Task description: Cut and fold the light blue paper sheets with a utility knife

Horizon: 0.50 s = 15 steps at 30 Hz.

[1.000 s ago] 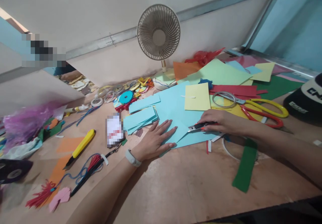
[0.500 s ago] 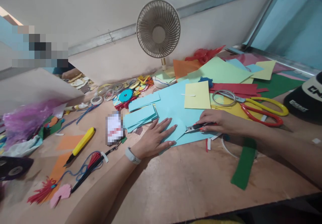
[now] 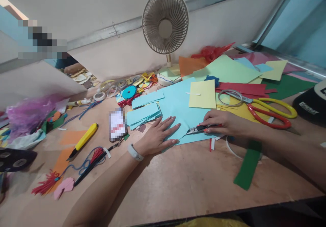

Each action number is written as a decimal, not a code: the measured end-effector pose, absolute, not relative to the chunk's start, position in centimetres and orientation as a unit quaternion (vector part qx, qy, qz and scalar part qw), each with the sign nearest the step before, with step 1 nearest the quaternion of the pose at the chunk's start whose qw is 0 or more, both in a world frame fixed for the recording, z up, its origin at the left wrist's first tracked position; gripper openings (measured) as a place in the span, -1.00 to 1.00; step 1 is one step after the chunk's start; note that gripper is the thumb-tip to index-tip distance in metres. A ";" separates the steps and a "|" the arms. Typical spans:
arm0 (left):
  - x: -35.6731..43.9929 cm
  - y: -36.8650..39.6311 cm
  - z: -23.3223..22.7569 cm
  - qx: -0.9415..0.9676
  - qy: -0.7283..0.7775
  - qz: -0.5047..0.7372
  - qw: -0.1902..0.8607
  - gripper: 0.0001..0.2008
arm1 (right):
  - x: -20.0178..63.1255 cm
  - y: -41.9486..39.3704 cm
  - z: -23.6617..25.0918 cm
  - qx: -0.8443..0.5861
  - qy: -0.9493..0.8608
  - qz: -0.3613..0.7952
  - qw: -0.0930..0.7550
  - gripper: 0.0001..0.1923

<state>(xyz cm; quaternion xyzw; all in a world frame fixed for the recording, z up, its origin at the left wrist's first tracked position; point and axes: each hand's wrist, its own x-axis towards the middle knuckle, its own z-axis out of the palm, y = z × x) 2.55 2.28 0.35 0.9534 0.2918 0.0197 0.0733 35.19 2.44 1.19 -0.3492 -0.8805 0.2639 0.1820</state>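
My left hand lies flat with fingers spread on a large light-blue sheet of paper, pressing its near left part. In my right hand is a utility knife, its blade pointing left and touching the sheet beside my left fingers. A slit runs in the paper near the blade, and the paper lifts slightly there. Cut light-blue strips lie stacked left of the sheet. On the sheet's right part rests a pale yellow paper with a thin white scrap over its left edge.
Scissors with red and yellow handles lie at the right, near a dark green strip. A yellow cutter and a red tassel are at the left. A fan stands behind the paper; a black cap sits far right.
The camera view has shifted slightly, so everything sits a little to the right and higher. The knife blade has slid slightly toward my left hand along the paper.
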 end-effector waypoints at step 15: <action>2.5 2.2 0.0 0.955 0.287 0.030 0.073 -0.40 | 34.6 2.1 0.3 -0.336 -0.888 0.234 0.209 -0.59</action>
